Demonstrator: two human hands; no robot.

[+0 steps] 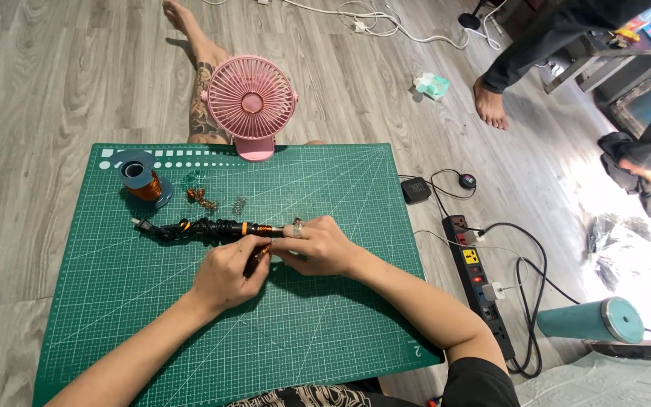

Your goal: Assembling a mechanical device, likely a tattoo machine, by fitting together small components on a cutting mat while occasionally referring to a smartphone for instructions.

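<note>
A green cutting mat (190, 316) covers the floor; a pink fan (251, 99) stands at its twelve o'clock edge, a copper wire spool (142, 178) at ten. Mid-mat lies a black and orange soldering iron (212, 228) with its cord bundled round it, long axis running nine to three o'clock, plug end toward nine. The left hand (226, 275) and right hand (316, 246) meet at its three o'clock end, fingers pinched together on a small copper piece (264, 249).
</note>
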